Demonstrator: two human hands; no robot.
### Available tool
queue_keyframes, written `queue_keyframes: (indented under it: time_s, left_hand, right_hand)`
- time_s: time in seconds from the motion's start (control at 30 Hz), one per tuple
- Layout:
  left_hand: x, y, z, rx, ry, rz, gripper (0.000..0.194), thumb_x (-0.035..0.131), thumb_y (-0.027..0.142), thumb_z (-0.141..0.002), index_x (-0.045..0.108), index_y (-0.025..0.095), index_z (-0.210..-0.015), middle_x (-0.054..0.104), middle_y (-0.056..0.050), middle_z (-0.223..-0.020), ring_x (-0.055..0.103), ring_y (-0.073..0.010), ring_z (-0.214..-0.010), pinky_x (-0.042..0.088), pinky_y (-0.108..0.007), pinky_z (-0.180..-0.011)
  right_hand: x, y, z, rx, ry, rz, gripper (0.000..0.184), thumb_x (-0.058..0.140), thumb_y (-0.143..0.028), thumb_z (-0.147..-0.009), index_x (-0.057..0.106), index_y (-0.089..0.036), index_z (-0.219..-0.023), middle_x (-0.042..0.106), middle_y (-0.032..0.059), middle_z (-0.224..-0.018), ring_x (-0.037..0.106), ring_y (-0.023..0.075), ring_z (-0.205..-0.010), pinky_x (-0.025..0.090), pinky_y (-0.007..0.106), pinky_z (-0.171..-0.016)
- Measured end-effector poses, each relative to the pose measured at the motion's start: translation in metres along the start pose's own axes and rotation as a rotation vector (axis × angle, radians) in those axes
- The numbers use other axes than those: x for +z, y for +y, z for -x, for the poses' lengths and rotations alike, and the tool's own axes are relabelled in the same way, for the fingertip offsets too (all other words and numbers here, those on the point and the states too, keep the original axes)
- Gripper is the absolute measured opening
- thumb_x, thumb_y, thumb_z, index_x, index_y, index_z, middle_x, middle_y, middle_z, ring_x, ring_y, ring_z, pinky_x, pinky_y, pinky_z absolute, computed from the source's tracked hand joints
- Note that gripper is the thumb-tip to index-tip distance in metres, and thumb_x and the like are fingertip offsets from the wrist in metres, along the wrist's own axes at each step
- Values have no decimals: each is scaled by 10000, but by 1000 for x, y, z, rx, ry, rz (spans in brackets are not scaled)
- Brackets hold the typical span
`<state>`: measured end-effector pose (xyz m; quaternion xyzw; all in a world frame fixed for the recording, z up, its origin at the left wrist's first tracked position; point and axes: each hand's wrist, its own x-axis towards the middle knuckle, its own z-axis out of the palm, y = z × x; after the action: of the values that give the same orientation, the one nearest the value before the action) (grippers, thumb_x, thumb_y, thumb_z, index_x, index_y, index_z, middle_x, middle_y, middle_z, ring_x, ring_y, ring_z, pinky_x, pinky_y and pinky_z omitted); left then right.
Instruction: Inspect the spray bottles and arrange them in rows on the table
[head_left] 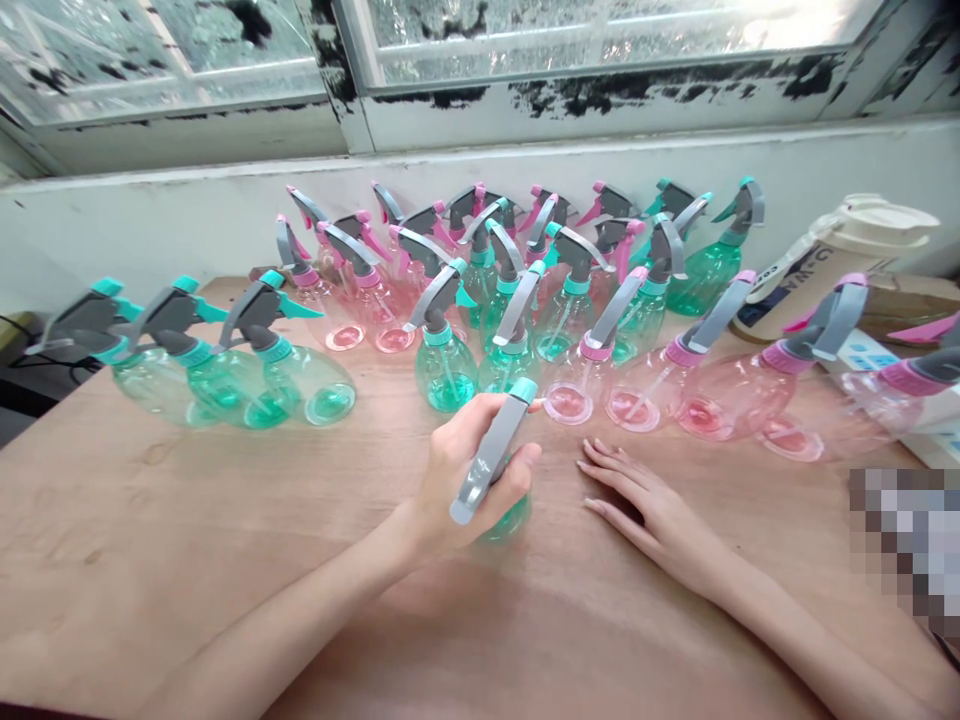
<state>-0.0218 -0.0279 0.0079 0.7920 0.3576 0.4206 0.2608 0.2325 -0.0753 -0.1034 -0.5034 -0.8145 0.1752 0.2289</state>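
Note:
My left hand (457, 475) is wrapped round the neck of a green spray bottle (511, 520), below its grey trigger head with a teal nozzle. Much of that bottle is hidden behind the hand. My right hand (637, 495) lies on the wooden table with its fingers stretched out, holding nothing. Just beyond the hands stand more spray bottles: a green spray bottle (445, 375) in front and a pink spray bottle (574, 390) to its right. Further pink ones lead off to the right.
Three green spray bottles (311, 385) stand apart at the left of the table (135, 560). Several pink and green ones crowd the back near the wall (150, 215). A cream tumbler (817, 260) and a cardboard box (919, 305) are at the back right. A blurred patch covers the right edge.

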Motion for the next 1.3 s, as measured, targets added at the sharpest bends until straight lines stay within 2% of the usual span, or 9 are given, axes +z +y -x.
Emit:
queue_keyframes:
  time_s: [0.23,0.43,0.53,0.77,0.83,0.9,1.0,1.1,1.3]
  left_hand:
    - [-2,-3,-8,165,-4,-47,175,482,234,-894,526,192,-730,554,3,-639,580,-132,-576,506,-271,-571]
    - [-4,0,-5,22,-43,-2,270,564,374,-898,616,183,-1081,683,-83,-973,683,-188,-780,562,-307,-683]
    - [-2,-1,-2,7,-32,1,344,627,394,-855,606,190,-1131,691,-87,-988,699,-207,-804,580,-332,-726]
    - [5,-9,4,47,13,117,460,693,311,-803,423,252,-1170,697,-87,-1185,524,-51,-451,611,-341,-742]
    - [5,-11,5,58,20,135,487,696,380,-811,404,258,-1182,674,-102,-1214,579,-73,-517,606,-349,-750]
    - [4,-13,8,92,59,152,565,691,502,-801,399,252,-1215,631,-132,-1248,680,-154,-743,594,-365,-781]
    - [0,-16,12,136,113,132,656,694,563,-775,399,240,-1263,549,-164,-1329,639,-264,-1101,571,-401,-859]
    - [-5,-16,19,120,98,67,602,733,407,-762,432,236,-1254,557,-142,-1311,594,-279,-1184,562,-413,-897]
    - [-13,-8,34,58,60,-30,229,664,222,-816,594,174,-1028,684,-57,-929,684,-194,-844,558,-334,-789]
  right_hand:
    - [0,-2,-1,-5,29,-37,449,492,-370,-982,502,-266,-1419,454,72,-1524,382,279,-1418,298,545,-1184]
    - [-1,-3,-1,11,15,-32,450,487,-383,-985,505,-254,-1416,454,77,-1525,380,274,-1421,286,544,-1190]
    - [-1,-2,-1,7,13,-31,455,485,-383,-987,495,-253,-1423,450,77,-1528,372,272,-1427,286,549,-1190]
    - [-1,-3,-2,-7,30,-26,452,491,-376,-984,498,-260,-1421,456,78,-1523,380,274,-1421,299,552,-1182]
    - [-2,-3,-2,-16,35,-21,448,490,-375,-985,504,-256,-1416,460,80,-1519,379,274,-1421,297,552,-1182]
    - [-1,-3,-2,-25,38,-13,445,485,-371,-987,504,-256,-1416,458,80,-1520,378,271,-1421,298,550,-1181]
    - [0,-1,-1,-48,54,-8,444,489,-365,-984,503,-274,-1418,465,73,-1514,385,275,-1415,298,556,-1177]
    - [3,2,0,-61,70,-2,450,495,-363,-980,502,-276,-1421,470,71,-1510,391,281,-1410,301,560,-1174]
    - [4,3,0,-65,55,13,444,490,-367,-982,510,-260,-1413,461,81,-1514,395,281,-1408,307,558,-1173]
